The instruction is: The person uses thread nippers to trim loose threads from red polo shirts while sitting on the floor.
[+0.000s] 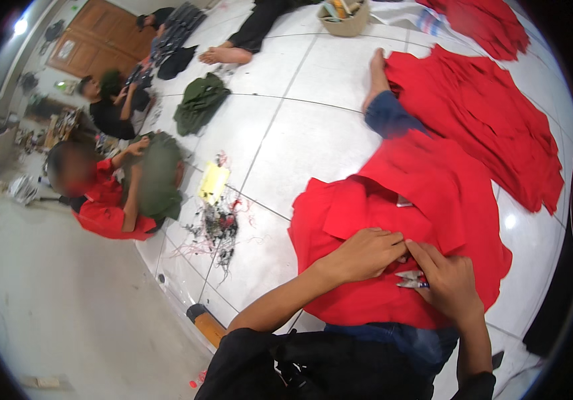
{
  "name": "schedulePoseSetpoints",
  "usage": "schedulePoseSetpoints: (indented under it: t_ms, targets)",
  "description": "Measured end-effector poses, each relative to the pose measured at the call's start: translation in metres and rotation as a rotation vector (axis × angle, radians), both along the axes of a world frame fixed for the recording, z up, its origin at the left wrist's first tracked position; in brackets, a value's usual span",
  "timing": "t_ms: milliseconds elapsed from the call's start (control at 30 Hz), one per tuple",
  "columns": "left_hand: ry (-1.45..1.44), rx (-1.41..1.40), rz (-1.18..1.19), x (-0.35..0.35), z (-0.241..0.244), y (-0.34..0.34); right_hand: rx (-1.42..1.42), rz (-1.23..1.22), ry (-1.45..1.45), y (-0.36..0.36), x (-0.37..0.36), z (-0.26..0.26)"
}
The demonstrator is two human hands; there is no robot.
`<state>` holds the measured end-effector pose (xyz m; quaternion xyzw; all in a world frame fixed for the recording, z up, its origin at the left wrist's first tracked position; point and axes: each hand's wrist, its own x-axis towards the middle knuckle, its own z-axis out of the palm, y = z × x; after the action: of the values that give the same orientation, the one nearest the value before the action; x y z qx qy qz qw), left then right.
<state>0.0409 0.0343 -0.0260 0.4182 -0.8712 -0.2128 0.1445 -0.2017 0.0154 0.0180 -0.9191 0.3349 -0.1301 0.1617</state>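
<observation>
A red collared shirt lies spread over my lap, with a small white label inside its collar. My left hand grips the shirt's front, its fingertips meeting those of my right hand. In my right hand are thread snips, tucked in the palm with the metal blades pointing left and apart. The thumb and index finger of that hand pinch the red cloth beside my left fingertips. What exactly lies between the fingertips is hidden.
More red garments lie on the white tiles at right. Thread scraps and a yellow piece lie left of me. A co-worker in red holds green cloth. A basket stands ahead; an orange cylindrical object is near my left elbow.
</observation>
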Motion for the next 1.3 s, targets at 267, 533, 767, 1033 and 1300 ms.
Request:
schedulePoseSetpoints:
  t_ms: [267,533,767,1033,1300]
  targets:
    - [0.139,0.217,0.140,0.010,-0.004,0.006,0.310,-0.067,0.037,0.055,-0.069,0.021]
    - [0.194,0.280,0.202,0.007,0.003,0.014,0.875,-0.606,-0.274,0.083,-0.063,0.022]
    - [0.102,0.239,0.329,-0.013,0.027,0.023,0.802,-0.556,-0.430,0.089,-0.074,0.007]
    - [0.121,0.162,0.134,-0.027,0.039,0.023,0.859,-0.567,-0.408,0.082,-0.064,0.016]
    - [0.100,0.640,0.028,-0.044,0.071,0.080,0.914,-0.562,-0.381,0.084,-0.069,0.018]
